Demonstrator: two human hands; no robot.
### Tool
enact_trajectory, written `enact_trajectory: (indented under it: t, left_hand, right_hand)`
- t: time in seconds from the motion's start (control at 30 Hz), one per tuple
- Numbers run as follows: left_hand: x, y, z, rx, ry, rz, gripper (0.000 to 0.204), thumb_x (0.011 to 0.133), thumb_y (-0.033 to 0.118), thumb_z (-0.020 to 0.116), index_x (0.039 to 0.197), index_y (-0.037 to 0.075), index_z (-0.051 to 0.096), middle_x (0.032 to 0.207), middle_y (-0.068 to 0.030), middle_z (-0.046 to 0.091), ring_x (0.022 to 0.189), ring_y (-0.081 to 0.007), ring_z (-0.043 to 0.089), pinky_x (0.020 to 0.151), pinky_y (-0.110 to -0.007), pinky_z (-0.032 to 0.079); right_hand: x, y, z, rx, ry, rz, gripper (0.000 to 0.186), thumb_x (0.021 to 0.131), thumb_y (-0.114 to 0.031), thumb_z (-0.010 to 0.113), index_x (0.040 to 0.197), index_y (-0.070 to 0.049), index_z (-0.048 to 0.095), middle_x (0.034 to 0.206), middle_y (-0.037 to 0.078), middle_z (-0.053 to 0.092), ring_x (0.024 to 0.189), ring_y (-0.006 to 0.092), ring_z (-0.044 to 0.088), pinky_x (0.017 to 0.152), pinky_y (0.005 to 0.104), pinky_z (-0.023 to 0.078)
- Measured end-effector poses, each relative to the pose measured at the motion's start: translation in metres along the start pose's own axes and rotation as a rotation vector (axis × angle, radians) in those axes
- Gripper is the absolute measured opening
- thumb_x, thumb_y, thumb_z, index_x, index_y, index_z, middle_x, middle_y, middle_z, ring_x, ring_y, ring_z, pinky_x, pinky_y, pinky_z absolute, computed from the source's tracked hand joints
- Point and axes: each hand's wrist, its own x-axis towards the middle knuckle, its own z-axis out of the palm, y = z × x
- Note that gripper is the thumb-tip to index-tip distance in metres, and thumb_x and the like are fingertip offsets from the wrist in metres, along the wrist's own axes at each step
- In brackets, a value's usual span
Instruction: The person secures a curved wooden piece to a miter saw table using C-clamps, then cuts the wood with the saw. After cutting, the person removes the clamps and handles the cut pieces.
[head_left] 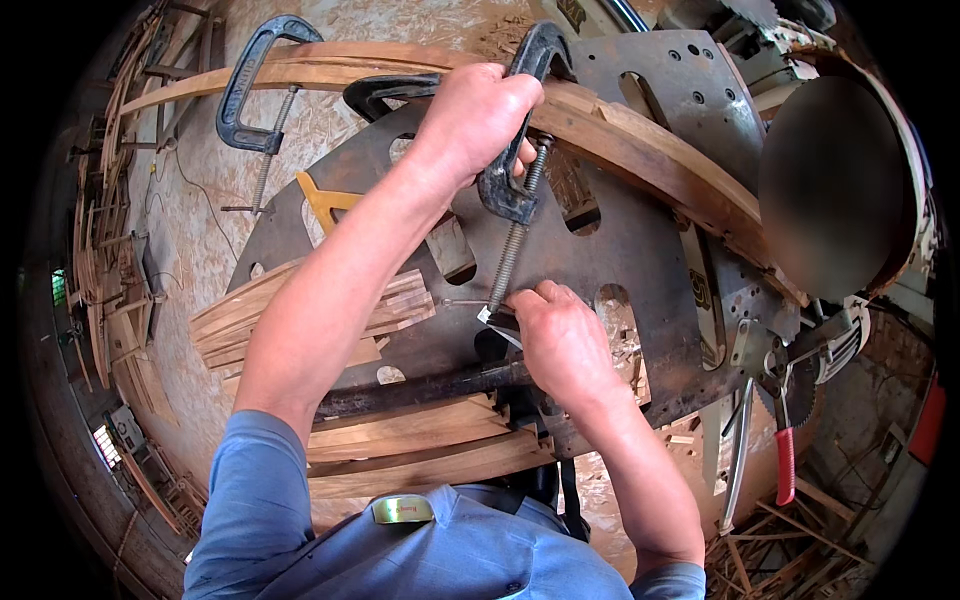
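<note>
My left hand [480,120] is closed round the frame of a large dark C-clamp [505,195], which sits at a curved wooden beam [650,160] lying across a steel plate [565,265]. My right hand [555,335] is closed at the lower end of the clamp's long threaded screw [515,250], around its handle; its fingertips are partly hidden. A second C-clamp [235,100] hangs on the beam at upper left. A yellow angled piece [320,200] lies left of my left forearm.
Wooden strips [225,320] lie on the plate's left, curved boards [400,435] along its lower edge. At right are a blurred round machine part [830,190], a saw blade [795,400] and a red-handled lever [785,460]. Stacked lumber [110,280] lines the left side.
</note>
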Motion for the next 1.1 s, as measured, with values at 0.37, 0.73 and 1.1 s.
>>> enact_trajectory:
  t: [0.37, 0.73, 1.1]
  left_hand:
    - [0.001, -0.001, 0.004, 0.01, 0.003, -0.001, 0.024, 0.087, 0.026, 0.06, 0.087, 0.001, 0.058, 0.057, -0.0115, 0.062, 0.042, -0.0153, 0.057, 0.039, -0.027, 0.044]
    - [-0.001, 0.003, 0.002, 0.03, 0.01, -0.002, 0.024, 0.087, 0.026, 0.06, 0.085, 0.002, 0.057, 0.057, -0.0114, 0.061, 0.041, -0.0148, 0.056, 0.04, -0.027, 0.044]
    - [-0.002, 0.004, 0.004, 0.056, 0.016, 0.0, 0.024, 0.087, 0.024, 0.059, 0.089, 0.0, 0.06, 0.059, -0.009, 0.061, 0.044, -0.0125, 0.057, 0.041, -0.025, 0.044]
  right_hand:
    - [-0.003, 0.006, -0.012, 0.059, -0.08, 0.049, 0.013, 0.08, 0.001, 0.052, 0.088, -0.001, 0.063, 0.09, 0.019, 0.063, 0.092, 0.036, 0.062, 0.083, 0.0446, 0.05]
    - [-0.002, 0.004, -0.008, -0.052, -0.067, -0.029, 0.013, 0.076, -0.001, 0.057, 0.086, -0.004, 0.065, 0.086, 0.013, 0.062, 0.086, 0.0311, 0.062, 0.079, 0.0427, 0.051]
    - [0.028, -0.043, 0.001, -0.149, 0.03, -0.201, 0.017, 0.079, -0.007, 0.058, 0.093, 0.0, 0.063, 0.088, 0.013, 0.064, 0.074, 0.0253, 0.07, 0.061, 0.0353, 0.057]
